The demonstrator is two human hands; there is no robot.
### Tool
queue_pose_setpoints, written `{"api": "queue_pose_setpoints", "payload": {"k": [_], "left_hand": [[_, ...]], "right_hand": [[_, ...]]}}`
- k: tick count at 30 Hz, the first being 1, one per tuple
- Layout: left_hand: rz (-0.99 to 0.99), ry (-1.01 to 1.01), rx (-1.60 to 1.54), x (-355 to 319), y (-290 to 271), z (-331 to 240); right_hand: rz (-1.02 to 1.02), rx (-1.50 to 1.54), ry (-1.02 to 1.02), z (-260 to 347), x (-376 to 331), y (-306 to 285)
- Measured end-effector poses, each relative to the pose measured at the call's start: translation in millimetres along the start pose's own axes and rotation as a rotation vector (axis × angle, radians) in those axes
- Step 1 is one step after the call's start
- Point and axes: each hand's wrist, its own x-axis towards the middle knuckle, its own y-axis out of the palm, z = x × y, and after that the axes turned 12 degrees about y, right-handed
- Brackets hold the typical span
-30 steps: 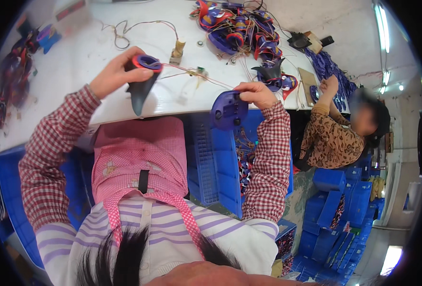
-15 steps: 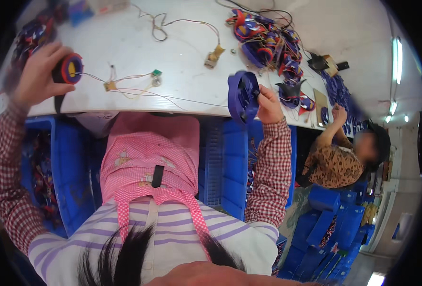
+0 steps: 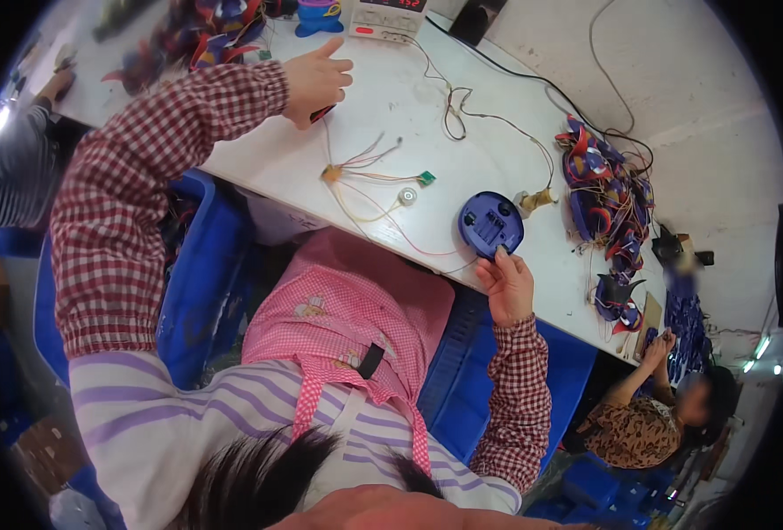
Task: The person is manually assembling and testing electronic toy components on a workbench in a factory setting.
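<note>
My left hand (image 3: 319, 81) is over the table with its fingers stretched out and apart. A small dark piece with a red edge shows under its near side, mostly hidden; whether it rests on the table cannot be told. Thin wires run from that piece to a small tan block (image 3: 332, 173), a green circuit board (image 3: 426, 178) and a round silver part (image 3: 407, 196). Near the front edge my right hand (image 3: 508, 284) pinches the rim of a round purple plastic shell (image 3: 489, 231), its moulded inner side facing up.
A power supply (image 3: 387, 18) and a blue figure-shaped holder (image 3: 319, 18) stand at the back. Wired purple-and-red parts (image 3: 596, 190) are heaped at the right. Blue crates (image 3: 199, 291) stand below the table. A co-worker (image 3: 639, 428) sits at the right; another person (image 3: 11, 168) is at far left.
My left hand has turned back-up and moved away across the table, its fingers now spread. My right hand has lowered the purple shell and turned its inside upward. The view has swung round.
</note>
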Motion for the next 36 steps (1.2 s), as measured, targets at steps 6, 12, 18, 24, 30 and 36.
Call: {"api": "queue_pose_setpoints", "payload": {"k": [6,12,18,24,30,36], "left_hand": [[0.372,-0.129,-0.100,69.8,-9.9,20.0],[0.506,-0.266,-0.238,117.7,32.2,44.1],[0.547,-0.415,-0.504,94.9,62.6,68.7],[0.492,-0.820,-0.919,64.8,32.0,79.9],[-0.537,-0.500,-0.704,87.1,18.4,-19.3],[-0.586,-0.527,-0.856,205.2,10.8,-129.5]], "right_hand": [[-0.084,-0.135,-0.058,15.3,19.0,-10.8],[-0.091,-0.364,0.180,38.2,26.9,-28.6],[-0.474,-0.943,-0.609,63.3,59.5,-73.7],[-0.273,-0.991,-0.733,97.4,117.7,-44.4],[-0.275,-0.724,-0.489,109.3,109.0,-33.8],[-0.170,-0.595,-0.542,79.0,67.7,14.1]]}}
